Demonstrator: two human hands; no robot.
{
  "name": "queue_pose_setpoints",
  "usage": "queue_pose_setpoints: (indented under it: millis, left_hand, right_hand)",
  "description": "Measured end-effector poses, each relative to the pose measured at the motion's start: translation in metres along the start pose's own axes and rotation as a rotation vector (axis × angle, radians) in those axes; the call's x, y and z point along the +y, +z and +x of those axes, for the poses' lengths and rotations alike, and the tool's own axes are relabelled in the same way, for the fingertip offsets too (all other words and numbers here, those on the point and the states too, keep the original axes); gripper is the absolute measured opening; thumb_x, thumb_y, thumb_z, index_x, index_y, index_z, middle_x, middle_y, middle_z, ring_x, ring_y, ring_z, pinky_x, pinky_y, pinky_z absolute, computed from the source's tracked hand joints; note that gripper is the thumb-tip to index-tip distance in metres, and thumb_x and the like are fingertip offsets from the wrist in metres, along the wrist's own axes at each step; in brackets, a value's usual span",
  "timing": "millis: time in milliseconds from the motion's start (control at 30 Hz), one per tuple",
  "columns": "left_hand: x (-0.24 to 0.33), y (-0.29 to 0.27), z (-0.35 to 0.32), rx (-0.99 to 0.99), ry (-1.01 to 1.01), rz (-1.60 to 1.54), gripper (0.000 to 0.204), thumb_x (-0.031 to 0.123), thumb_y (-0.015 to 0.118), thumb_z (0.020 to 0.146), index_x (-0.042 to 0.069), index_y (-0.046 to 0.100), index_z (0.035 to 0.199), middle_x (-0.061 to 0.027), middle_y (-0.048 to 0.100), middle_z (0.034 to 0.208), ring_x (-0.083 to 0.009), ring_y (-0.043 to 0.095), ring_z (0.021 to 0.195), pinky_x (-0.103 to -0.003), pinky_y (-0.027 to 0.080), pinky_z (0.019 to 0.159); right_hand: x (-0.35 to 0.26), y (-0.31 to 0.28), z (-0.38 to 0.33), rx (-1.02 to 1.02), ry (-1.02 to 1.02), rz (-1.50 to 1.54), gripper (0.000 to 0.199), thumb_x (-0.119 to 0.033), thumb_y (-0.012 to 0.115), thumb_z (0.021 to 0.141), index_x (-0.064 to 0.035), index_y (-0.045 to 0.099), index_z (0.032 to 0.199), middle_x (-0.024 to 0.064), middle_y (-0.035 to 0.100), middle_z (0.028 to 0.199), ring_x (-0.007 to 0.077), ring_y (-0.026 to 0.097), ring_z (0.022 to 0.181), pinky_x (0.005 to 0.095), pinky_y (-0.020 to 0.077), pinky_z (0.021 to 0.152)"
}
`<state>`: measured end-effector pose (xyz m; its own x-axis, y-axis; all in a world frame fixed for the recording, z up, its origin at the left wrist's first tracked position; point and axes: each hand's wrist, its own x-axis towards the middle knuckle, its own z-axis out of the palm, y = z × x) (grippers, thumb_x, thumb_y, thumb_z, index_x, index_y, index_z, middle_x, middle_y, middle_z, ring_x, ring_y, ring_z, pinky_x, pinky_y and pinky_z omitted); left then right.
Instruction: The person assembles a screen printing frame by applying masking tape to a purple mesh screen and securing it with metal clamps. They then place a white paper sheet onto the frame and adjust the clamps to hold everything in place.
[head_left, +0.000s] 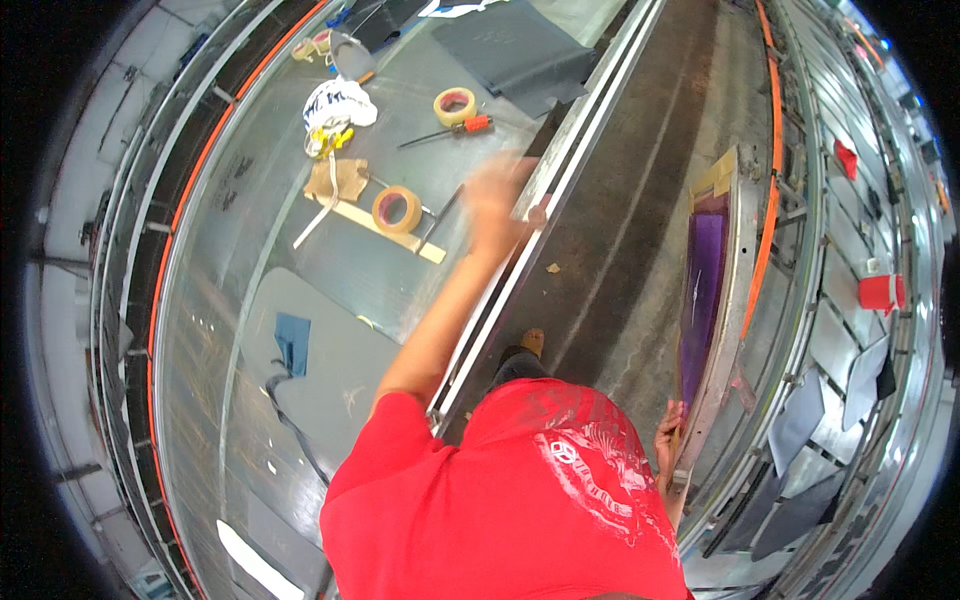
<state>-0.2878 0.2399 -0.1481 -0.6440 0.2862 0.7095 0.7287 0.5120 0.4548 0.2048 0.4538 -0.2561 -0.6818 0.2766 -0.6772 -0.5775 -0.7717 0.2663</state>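
Note:
My left hand (493,205) is over the right edge of the long table on my left, smeared by motion. Its fingers cannot be made out, nor whether it holds anything. Just left of it lie a roll of tan tape (397,210) and a flat wooden strip (400,236). At my right side, my right hand (668,432) is closed round the near end of a long printing screen frame (738,265). The frame stands tilted on its side, with purple mesh (706,270) and tan tape at its far end.
On the table are another tape roll (455,106), a red-handled screwdriver (477,124), a white cloth bundle (340,104), a dark grey sheet (510,50) and a blue squeegee-like piece (292,343). A concrete aisle (610,240) runs between two tables. A red bucket (881,292) stands far right.

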Motion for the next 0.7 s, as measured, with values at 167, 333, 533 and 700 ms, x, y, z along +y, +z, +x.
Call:
queue_pose_setpoints:
  millis: [167,333,533,700]
  left_hand:
    - [-0.195,-0.064,-0.097,-0.355,-0.441,0.632,0.070,0.034,0.079,0.074,0.008,0.050,0.132,-0.0115,0.049,0.138,-0.0331,0.040,0.133,-0.054,0.037,0.102]
    - [-0.233,-0.070,-0.096,-0.496,-0.346,0.673,0.029,0.022,0.076,0.074,0.011,0.068,0.100,-0.0038,0.065,0.109,-0.0320,0.048,0.122,-0.051,0.040,0.097]
    - [-0.252,0.010,-0.009,-0.446,-0.206,0.631,0.026,0.028,0.075,0.076,0.013,0.071,0.097,-0.0048,0.069,0.094,-0.0281,0.054,0.111,-0.047,0.040,0.089]
    - [-0.259,0.060,0.020,-0.592,-0.166,0.697,0.034,0.030,0.076,0.075,0.008,0.070,0.100,-0.0078,0.068,0.102,-0.0266,0.055,0.112,-0.046,0.040,0.092]
  right_hand:
    - [0.018,0.004,0.015,0.041,-0.086,0.033,0.041,-0.013,0.058,0.094,0.0063,0.048,0.128,0.0268,0.057,0.121,0.0316,0.064,0.103,0.0371,0.0582,0.085]
    - [0.055,0.025,0.009,0.171,-0.253,-0.012,0.032,-0.018,0.063,0.093,0.0055,0.057,0.115,0.0176,0.065,0.100,0.0296,0.066,0.094,0.0345,0.0608,0.075]
    - [0.073,0.037,0.020,0.082,-0.352,-0.146,0.025,-0.019,0.062,0.091,0.0021,0.062,0.105,0.0142,0.067,0.096,0.0264,0.067,0.088,0.0334,0.0606,0.070]
    - [0.093,0.033,0.037,-0.014,-0.375,-0.356,0.027,-0.025,0.055,0.091,0.0015,0.057,0.096,0.0137,0.063,0.077,0.0248,0.064,0.067,0.0336,0.0550,0.058]
